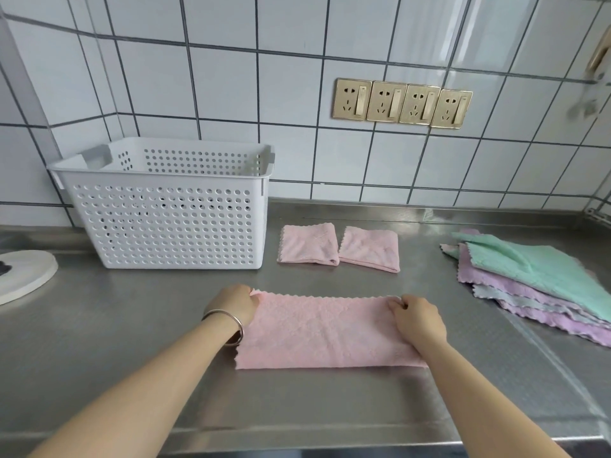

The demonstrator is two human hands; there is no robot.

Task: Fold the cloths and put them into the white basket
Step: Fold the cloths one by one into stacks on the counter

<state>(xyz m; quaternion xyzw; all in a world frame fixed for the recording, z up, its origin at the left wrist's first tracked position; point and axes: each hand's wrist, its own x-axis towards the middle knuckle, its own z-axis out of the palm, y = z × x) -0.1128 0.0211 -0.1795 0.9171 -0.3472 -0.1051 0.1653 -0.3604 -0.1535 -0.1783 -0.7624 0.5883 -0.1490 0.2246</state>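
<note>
Bright, even light; glare streaks the wall tiles (463, 38); wide-angle bending at edges; top-right corner blurred

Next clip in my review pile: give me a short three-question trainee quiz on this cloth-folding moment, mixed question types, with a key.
1. True or false: the two folded pink cloths already lie inside the white basket.
2. Which colour tops the unfolded pile on the right? A) pink B) green C) white
3. Fill in: the left hand and right hand each hold an end of a long ____ cloth.

Key: 1 false, they sit on the counter beside the basket; 2 B; 3 pink.
</note>
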